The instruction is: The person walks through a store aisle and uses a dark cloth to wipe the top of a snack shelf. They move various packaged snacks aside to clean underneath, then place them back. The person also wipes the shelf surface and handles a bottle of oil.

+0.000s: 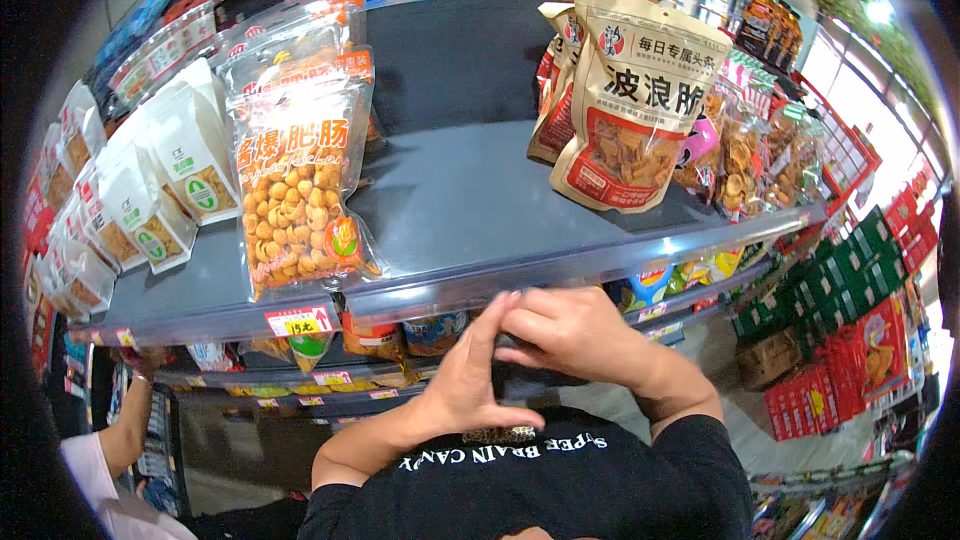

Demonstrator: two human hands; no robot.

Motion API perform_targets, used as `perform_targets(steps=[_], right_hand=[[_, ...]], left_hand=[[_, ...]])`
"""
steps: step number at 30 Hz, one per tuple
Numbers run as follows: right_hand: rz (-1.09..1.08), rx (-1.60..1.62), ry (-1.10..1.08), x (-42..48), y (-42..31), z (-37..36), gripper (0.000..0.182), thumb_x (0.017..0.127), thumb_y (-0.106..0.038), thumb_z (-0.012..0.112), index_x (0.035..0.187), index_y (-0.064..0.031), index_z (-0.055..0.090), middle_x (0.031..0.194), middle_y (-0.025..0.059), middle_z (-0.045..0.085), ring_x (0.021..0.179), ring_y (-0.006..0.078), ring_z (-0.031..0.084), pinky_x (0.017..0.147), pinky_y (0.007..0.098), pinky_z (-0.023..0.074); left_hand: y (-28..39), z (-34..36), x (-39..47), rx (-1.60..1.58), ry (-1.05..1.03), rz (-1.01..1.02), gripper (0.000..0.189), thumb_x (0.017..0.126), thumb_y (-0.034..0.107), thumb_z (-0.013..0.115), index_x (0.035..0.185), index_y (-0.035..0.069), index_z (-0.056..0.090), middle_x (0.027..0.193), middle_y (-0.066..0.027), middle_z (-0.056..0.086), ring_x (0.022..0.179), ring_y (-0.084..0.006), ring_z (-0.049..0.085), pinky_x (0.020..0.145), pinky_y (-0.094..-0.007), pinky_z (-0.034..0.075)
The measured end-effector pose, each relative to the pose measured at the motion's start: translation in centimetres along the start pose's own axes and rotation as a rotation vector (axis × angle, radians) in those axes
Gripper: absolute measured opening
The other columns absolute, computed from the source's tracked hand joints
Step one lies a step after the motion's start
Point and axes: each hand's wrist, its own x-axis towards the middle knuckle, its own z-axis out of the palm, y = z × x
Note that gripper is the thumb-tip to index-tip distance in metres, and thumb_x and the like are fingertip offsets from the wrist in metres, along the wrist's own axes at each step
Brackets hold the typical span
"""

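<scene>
My left hand [472, 371] is raised in front of the shelf's front edge, fingers straight and thumb spread away, with nothing visible in it. My right hand [562, 326] meets it near the fingertips, its fingers bent; the inside of that hand is hidden. Just beyond both hands runs the dark shelf board [450, 217] with its clear front strip. To the left stands a transparent bag of round yellow-brown snacks [296, 202]. On the right, a kraft-paper snack pouch [637, 105] with a window leans slightly, a similar pouch [556, 101] partly behind it.
White snack pouches [187, 142] line the left side. Clear snack bags [742, 165] fill the right end. A price tag [300, 321] hangs on the shelf edge. Another person's arm [124, 420] reaches in at lower left. Stacked red boxes [806, 401] stand at right.
</scene>
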Motion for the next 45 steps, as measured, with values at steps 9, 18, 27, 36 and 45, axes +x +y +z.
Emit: perform_targets(steps=[9,18,27,36,45], right_hand=[[0.003,0.332,0.357,-4.7,8.7,-4.7,0.039,0.071,-0.021,0.070,0.103,-0.0035,0.058,0.100,0.0138,0.060,0.092,0.0290,0.058,0.080,0.0362,0.0468],[0.258,0.212,0.247,-10.1,17.4,-4.1,0.019,0.076,-0.019,0.064,0.091,-0.0071,0.061,0.081,0.0107,0.062,0.072,0.0252,0.061,0.063,0.0326,0.0489],[0.260,0.140,0.136,-10.0,18.1,-3.5,0.012,0.073,-0.016,0.065,0.080,-0.0073,0.060,0.073,0.0085,0.059,0.065,0.0258,0.058,0.057,0.0329,0.0465],[0.160,0.102,0.245,-10.5,18.7,-3.2,0.012,0.074,-0.022,0.063,0.077,-0.0115,0.057,0.067,0.0054,0.054,0.057,0.0233,0.056,0.049,0.0344,0.0454],[0.129,0.110,0.265,-10.6,18.9,-3.4,0.009,0.075,-0.019,0.061,0.076,-0.0111,0.057,0.068,0.0060,0.055,0.058,0.0233,0.056,0.051,0.0333,0.0459]], left_hand=[[0.6,-4.4,9.3,0.037,0.635,-0.217,0.043,0.073,-0.001,0.055,0.112,0.003,0.038,0.095,-0.0072,0.052,0.090,-0.0162,0.052,0.084,-0.0308,0.041],[-16.8,-9.7,20.2,1.037,0.500,-0.508,0.060,0.077,0.031,0.063,0.124,0.010,0.033,0.113,-0.0233,0.048,0.099,-0.0437,0.050,0.083,-0.0489,0.042],[-19.4,-5.7,24.9,1.062,0.038,-0.741,0.049,0.073,0.023,0.062,0.117,0.010,0.043,0.109,-0.0174,0.055,0.098,-0.0334,0.055,0.084,-0.0405,0.044],[-17.0,-2.7,25.5,0.928,-0.141,-0.495,0.038,0.067,0.016,0.061,0.104,0.010,0.054,0.095,-0.0157,0.061,0.089,-0.0335,0.057,0.077,-0.0407,0.047],[-9.5,-1.8,20.2,0.893,-0.168,-0.477,0.048,0.065,0.013,0.065,0.110,0.006,0.051,0.097,-0.0192,0.059,0.094,-0.0343,0.055,0.081,-0.0391,0.044]])
